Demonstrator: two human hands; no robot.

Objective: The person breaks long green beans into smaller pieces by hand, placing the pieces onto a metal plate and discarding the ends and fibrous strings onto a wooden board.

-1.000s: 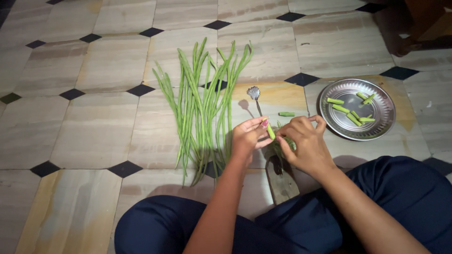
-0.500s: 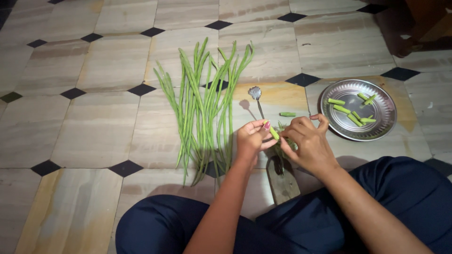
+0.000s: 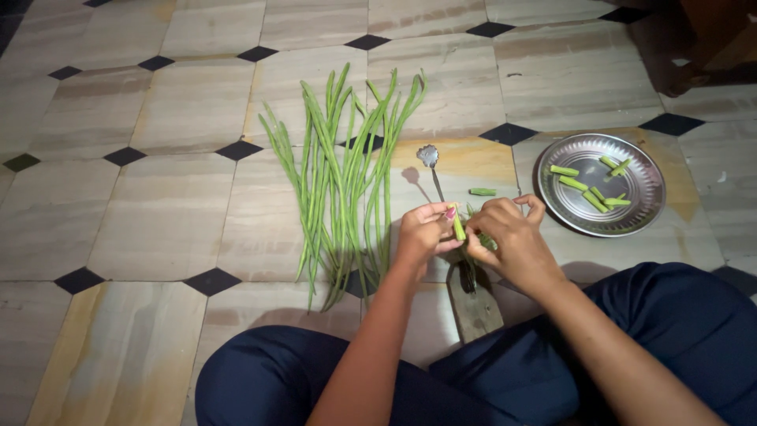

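Head view: person seated on tiled floor.
Left hand: grip pinching a short green bean piece.
Right hand: grip clenched beside it, fingertips touching the piece.
Bean bundle: left of hands.
Steel plate: cut pieces, right.

I see no packages, labels, signs or screens anywhere from my view, at any clock direction around me.

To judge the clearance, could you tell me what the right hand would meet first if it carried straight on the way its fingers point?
The right hand points left, so it would meet the left hand first; both already grip the same green bean piece.
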